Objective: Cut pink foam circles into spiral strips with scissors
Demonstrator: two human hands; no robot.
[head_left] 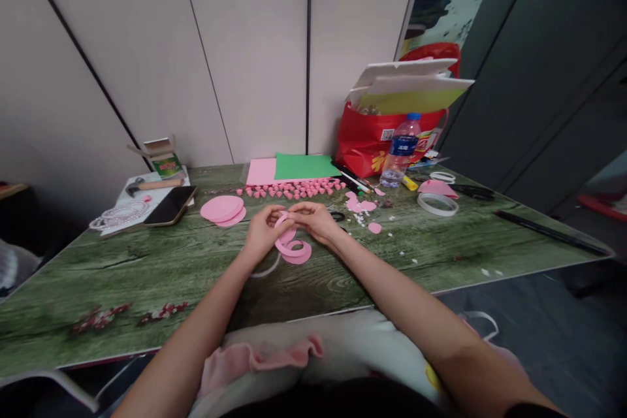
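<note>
Both hands meet near the middle of the table, fingers pinched on one pink paper spiral [297, 249]. My left hand [264, 228] grips its upper end from the left, and my right hand [316, 221] holds the same end from the right. The spiral's lower coils hang down over the green table [333, 287]. Left of my hands lies a stack of pink paper circles [223, 209]. Behind them are rows of small pink roses [294, 189]. Black scissors handles [337, 216] show beside my right hand, partly hidden by it.
A red bag [362, 137] and a water bottle [401, 150] stand at the back right. Tape rolls [437, 204] and pink scraps [360, 204] lie nearer. At left are a phone [171, 205], a hammer [155, 185], pearl strings [117, 214] and a small box [165, 163].
</note>
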